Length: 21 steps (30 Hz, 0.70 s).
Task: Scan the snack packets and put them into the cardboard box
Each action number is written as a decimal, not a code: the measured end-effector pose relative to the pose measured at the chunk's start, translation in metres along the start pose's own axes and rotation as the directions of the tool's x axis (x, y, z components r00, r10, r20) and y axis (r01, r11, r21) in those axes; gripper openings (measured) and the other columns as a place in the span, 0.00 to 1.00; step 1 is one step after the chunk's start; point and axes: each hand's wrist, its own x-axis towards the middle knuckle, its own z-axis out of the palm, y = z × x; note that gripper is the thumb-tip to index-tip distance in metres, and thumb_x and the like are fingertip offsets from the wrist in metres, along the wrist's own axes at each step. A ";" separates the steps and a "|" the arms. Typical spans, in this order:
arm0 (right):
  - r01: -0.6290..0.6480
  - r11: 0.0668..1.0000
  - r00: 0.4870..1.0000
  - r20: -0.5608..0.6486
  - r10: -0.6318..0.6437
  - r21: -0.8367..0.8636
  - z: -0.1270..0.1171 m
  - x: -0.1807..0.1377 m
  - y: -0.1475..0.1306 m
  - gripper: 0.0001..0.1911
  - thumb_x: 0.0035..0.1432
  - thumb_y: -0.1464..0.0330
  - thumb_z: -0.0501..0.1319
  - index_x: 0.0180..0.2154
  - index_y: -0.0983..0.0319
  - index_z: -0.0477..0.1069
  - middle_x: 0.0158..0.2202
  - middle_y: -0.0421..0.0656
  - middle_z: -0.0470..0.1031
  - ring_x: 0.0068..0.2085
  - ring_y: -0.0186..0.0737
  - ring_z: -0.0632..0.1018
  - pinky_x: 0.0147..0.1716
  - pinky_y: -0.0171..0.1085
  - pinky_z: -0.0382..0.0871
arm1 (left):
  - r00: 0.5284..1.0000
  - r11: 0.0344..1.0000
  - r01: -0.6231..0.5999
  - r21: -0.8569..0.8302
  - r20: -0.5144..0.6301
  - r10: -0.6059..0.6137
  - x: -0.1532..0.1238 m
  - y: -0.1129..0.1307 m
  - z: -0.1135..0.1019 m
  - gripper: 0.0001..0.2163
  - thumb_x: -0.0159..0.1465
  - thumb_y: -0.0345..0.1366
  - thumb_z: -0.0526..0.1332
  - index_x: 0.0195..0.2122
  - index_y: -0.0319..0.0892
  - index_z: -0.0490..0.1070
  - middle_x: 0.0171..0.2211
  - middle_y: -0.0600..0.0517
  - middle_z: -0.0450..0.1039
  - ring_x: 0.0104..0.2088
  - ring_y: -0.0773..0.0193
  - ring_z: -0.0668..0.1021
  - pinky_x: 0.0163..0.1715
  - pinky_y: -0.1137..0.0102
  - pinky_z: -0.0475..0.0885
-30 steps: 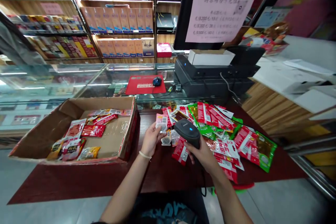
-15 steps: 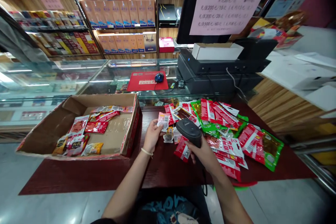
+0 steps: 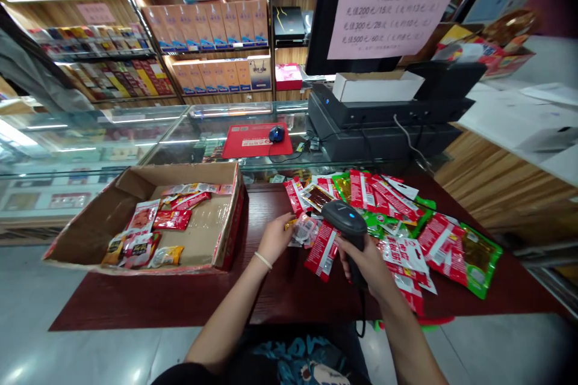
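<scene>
My right hand grips a black barcode scanner with a small blue light, held over a heap of red and green snack packets on the dark red table. My left hand rests low on the table at the heap's left edge, its fingers on small clear and pink packets. Whether it still grips one I cannot tell. To the left lies an open cardboard box with several snack packets inside.
A glass counter behind the table carries a red mouse pad with a blue mouse and a black register unit with a white box. A pink paper notice hangs above. Shelves of boxed goods line the back.
My left hand has lowered the small pink packet it held up in front of the scanner down to the heap on the table. The scanner hand shifted slightly right.
</scene>
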 end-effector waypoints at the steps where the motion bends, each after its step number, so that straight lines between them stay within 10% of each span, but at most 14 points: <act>1: 0.003 1.000 1.000 0.003 -0.003 0.000 0.003 0.001 -0.001 0.24 0.45 0.53 0.70 0.36 0.57 0.62 0.17 0.31 0.67 0.14 0.33 0.67 0.11 0.32 0.62 | 1.000 1.000 -0.019 -0.008 0.005 0.019 -0.004 0.005 -0.005 0.15 0.62 0.33 0.57 0.49 0.45 0.74 0.51 0.48 0.75 0.52 0.55 0.76 0.53 0.62 0.68; 11: -0.007 0.996 0.979 0.202 0.024 -0.084 0.046 0.025 -0.018 0.21 0.47 0.54 0.69 0.33 0.59 0.64 0.16 0.34 0.67 0.14 0.33 0.66 0.12 0.33 0.62 | 0.957 0.958 -0.250 0.141 -0.112 0.267 -0.071 0.076 -0.130 0.14 0.67 0.38 0.55 0.51 0.48 0.73 0.48 0.51 0.77 0.47 0.59 0.78 0.50 0.66 0.70; 21: 0.037 0.991 0.937 0.349 0.011 -0.130 0.127 0.041 -0.047 0.20 0.47 0.55 0.69 0.36 0.60 0.67 0.17 0.32 0.66 0.14 0.30 0.65 0.12 0.31 0.62 | 0.965 0.871 -0.016 0.490 -0.221 0.142 -0.026 -0.027 -0.258 0.13 0.64 0.37 0.56 0.46 0.42 0.74 0.44 0.49 0.78 0.44 0.58 0.78 0.47 0.66 0.70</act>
